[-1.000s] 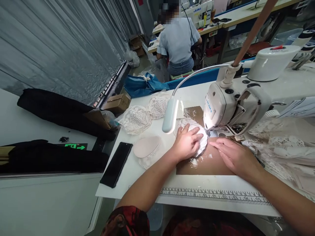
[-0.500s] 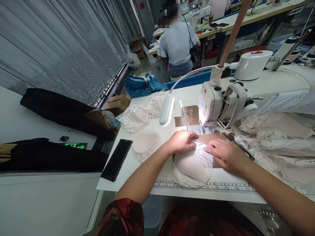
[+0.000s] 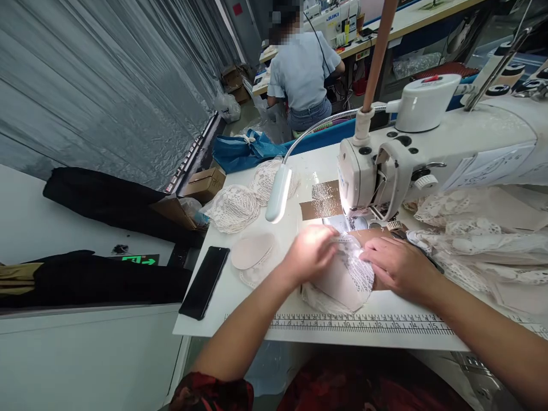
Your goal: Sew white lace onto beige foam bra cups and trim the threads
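A beige bra cup with white lace [image 3: 338, 283] lies on the white table in front of the sewing machine [image 3: 363, 171]. My left hand [image 3: 311, 251] is closed at its upper left edge, slightly blurred, with the fingertips partly hidden. On the lace at the upper right, my right hand [image 3: 394, 264] pinches the edge between thumb and fingers. The machine's needle area is just beyond both hands. Dark scissors [image 3: 428, 255] lie partly hidden behind my right hand.
Left on the table are lace cups [image 3: 234, 208], a plain cup piece [image 3: 252, 251] and a black phone [image 3: 204, 282]. A lamp [image 3: 278, 194] arches over the table. Lace pieces [image 3: 479, 245] are heaped at right. A ruler strip [image 3: 363, 323] runs along the front edge. A co-worker [image 3: 302, 74] sits beyond.
My left hand has shifted slightly left and turned over the cup's edge. The lace cup has moved up a little towards the machine. The camera view has shifted slightly.
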A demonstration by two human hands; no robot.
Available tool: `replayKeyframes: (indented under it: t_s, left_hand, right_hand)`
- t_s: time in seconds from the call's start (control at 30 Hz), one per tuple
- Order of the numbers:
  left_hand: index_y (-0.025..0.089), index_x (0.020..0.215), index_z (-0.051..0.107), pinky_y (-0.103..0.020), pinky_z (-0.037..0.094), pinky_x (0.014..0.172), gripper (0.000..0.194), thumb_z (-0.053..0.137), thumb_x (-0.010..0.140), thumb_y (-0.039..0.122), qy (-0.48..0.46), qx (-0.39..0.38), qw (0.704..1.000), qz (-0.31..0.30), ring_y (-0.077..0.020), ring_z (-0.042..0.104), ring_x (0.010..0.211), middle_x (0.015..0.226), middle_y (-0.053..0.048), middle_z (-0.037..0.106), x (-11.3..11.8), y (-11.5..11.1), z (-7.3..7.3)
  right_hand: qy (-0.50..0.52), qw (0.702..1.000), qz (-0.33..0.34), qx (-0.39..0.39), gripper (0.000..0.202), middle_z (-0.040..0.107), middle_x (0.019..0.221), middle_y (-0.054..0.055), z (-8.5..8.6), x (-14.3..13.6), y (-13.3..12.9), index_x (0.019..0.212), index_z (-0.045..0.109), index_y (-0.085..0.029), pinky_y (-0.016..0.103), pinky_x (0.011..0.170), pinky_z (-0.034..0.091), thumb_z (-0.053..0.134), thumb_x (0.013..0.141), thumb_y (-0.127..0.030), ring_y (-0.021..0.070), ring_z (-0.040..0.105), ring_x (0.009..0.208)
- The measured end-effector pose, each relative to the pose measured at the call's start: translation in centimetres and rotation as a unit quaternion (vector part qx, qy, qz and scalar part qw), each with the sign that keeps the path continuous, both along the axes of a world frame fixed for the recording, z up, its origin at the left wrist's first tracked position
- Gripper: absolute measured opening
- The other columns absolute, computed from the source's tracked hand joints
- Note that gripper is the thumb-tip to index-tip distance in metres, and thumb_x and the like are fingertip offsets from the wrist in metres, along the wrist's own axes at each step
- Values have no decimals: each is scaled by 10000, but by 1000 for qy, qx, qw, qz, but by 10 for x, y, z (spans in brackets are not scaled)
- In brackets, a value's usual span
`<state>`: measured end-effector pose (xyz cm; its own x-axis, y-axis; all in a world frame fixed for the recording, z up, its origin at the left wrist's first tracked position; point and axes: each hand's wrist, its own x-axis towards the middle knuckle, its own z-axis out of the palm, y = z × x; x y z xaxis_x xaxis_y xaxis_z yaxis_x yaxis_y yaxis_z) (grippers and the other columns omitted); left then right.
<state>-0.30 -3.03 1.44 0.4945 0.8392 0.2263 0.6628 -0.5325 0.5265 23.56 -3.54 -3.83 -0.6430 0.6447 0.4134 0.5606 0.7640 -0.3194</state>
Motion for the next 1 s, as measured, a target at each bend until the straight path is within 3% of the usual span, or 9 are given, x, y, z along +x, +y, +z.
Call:
replayKeyframes:
  t_s: [0.07, 0.13, 0.23, 0.33, 0.5, 0.83, 1.0]
  left_hand:
    - [125, 1134, 632, -411, 515, 951, 257, 518, 928, 227, 85, 7, 995, -54, -249, 610, 1073, 1204, -130, 663, 11, -6, -9]
    - [112, 1178, 634, -434, 522, 949, 304, 486, 944, 238, 139, 20, 988, -62, -264, 600, 1084, 1289, -133, 631, 19, -8, -15]
    - [91, 1253, 604, -431, 529, 947, 377, 494, 922, 232, 168, 26, 983, -64, -271, 588, 1089, 1340, -134, 603, 22, -5, -17]
    - [63, 1318, 561, -430, 527, 953, 465, 521, 899, 259, 188, 22, 980, -66, -279, 579, 1083, 1387, -150, 566, 20, 0, -15]
    - [30, 1351, 541, -432, 515, 957, 532, 503, 915, 332, 212, 14, 974, -73, -290, 573, 1064, 1437, -164, 521, 19, 11, -17]
    - [58, 1372, 520, -475, 472, 1003, 549, 516, 868, 278, 222, 27, 964, -142, -313, 525, 1200, 1460, -193, 488, 7, 36, -16]
    - [95, 1326, 557, -480, 460, 1018, 479, 499, 858, 176, 207, 47, 966, -146, -310, 503, 1246, 1440, -182, 508, 2, 34, -12]
  right_hand:
    - [7, 999, -36, 20, 238, 632, 836, 50, -1, 1, 1, 852, 661, -170, 308, 703, 383, 449, 834, -60, 182, 530, 762]
    - [-5, 997, -65, 34, 295, 654, 914, 61, -1, 1, 1, 964, 672, -156, 309, 715, 383, 441, 815, -48, 190, 547, 806]
    - [-73, 992, -90, 43, 396, 644, 918, 57, -1, -2, 0, 1148, 670, -175, 326, 706, 358, 441, 845, -65, 207, 536, 801]
    - [-127, 983, -124, 50, 343, 609, 813, 39, -1, -7, 0, 1093, 714, -224, 339, 671, 310, 470, 880, -109, 204, 497, 721]
    - [-126, 978, -155, 65, 330, 623, 780, 37, 1, -12, 2, 1083, 729, -224, 343, 627, 255, 513, 859, -112, 187, 454, 666]
    - [-135, 975, -164, 64, 342, 670, 776, 64, 15, -20, 6, 1050, 726, -167, 349, 554, 219, 467, 845, -81, 163, 417, 565]
    - [-91, 984, -135, 71, 311, 645, 739, 47, 9, -12, 5, 980, 722, -180, 330, 568, 305, 439, 879, -97, 172, 478, 597]
